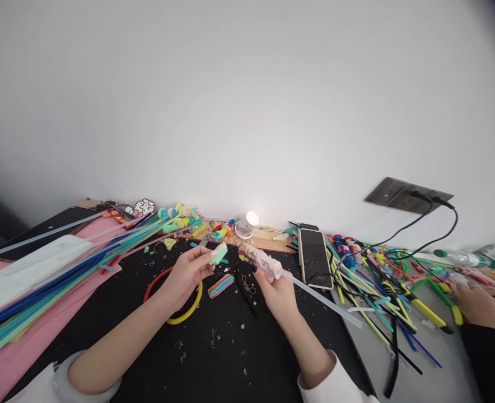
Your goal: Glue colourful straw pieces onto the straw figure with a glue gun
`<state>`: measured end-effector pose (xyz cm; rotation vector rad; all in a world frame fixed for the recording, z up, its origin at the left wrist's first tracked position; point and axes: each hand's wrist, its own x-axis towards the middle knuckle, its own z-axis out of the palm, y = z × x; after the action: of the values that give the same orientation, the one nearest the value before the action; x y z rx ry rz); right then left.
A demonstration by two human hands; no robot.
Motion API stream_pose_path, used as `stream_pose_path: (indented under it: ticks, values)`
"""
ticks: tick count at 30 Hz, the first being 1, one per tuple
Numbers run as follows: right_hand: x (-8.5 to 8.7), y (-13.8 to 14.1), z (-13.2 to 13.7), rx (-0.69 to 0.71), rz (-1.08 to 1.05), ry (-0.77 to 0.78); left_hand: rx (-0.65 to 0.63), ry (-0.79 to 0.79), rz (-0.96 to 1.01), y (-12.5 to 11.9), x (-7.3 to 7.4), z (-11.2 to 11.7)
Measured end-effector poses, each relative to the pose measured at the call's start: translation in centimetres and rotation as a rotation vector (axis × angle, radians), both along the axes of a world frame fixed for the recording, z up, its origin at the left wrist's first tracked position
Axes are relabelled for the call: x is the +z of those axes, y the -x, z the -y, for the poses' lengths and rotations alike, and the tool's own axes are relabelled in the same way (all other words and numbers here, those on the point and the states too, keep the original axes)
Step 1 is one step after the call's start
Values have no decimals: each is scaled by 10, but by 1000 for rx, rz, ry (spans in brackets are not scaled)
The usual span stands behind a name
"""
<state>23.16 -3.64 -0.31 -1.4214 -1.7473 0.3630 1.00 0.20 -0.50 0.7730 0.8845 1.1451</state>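
In my left hand (192, 274) a small mint-green fuzzy piece (219, 253) is pinched between thumb and fingers. My right hand (279, 294) is wrapped round a pale pink hot glue gun (266, 263), a small red light glowing on it. A long translucent glue stick (323, 299) sticks out of its back end, toward the lower right. The gun's front points at the small lit white cup-shaped lamp (248, 224). Between my hands lies a striped orange-and-blue bundle (221, 286) on the black table mat (214, 358). A red-and-yellow ring (184, 316) lies partly under my left forearm.
Pipe cleaners (75, 282) and pink sheets (37, 352) cover the left side. Phones (317, 257), pliers with yellow handles (424, 313) and more pipe cleaners lie right. Cables hang from a wall socket (407, 196). Another person's hands (480, 305) are at far right.
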Motion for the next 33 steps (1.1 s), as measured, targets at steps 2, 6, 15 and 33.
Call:
stream_pose_path:
  ticks: [2,6,15,33]
  values:
    - [1,-1,0,-106,54,44,88,1,17,1,1,-1]
    - [4,-2,-1,-222,231,162,303,-12,34,1,2,-4]
    - [-5,-2,-2,-278,438,179,451,-19,6,3,3,-7]
    - [8,36,1,310,646,48,361,-125,-162,-2,0,-2]
